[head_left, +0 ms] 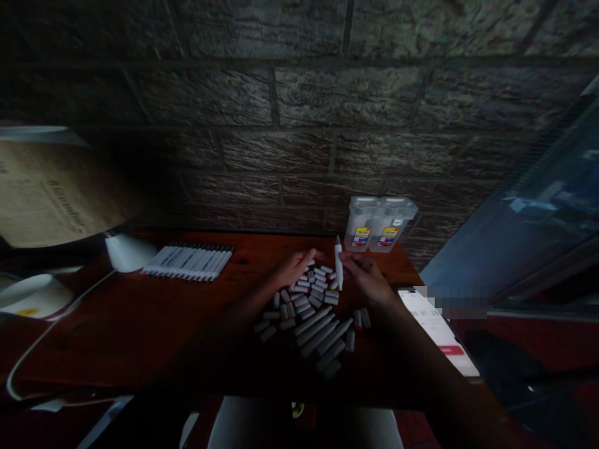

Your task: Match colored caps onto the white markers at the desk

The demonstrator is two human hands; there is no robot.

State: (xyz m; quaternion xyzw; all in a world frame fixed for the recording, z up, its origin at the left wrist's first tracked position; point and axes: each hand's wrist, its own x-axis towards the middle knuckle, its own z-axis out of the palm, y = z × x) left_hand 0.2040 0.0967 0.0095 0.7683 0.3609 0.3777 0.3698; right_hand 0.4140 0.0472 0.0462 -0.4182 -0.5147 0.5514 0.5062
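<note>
My right hand (pixel 367 274) pinches a white marker (pixel 339 267), held upright with its dark tip pointing up. My left hand (pixel 296 267) hovers at the far left edge of a pile of marker caps (pixel 303 300), fingers stretched out and holding nothing I can see. The caps are short, pale and scattered, some with coloured ends. Nearer to me, several uncapped markers (pixel 317 330) lie side by side at a slant. To the left, a neat row of capped markers (pixel 187 262) rests on the wooden table (pixel 187 324).
Two clear plastic cases (pixel 381 224) with yellow labels stand against the brick wall (pixel 299 149). A lit phone (pixel 440 333) lies at the right table edge. At left are a lamp (pixel 127 252) with a white cable, a paper cup (pixel 35 296) and a brown paper bag (pixel 56 193).
</note>
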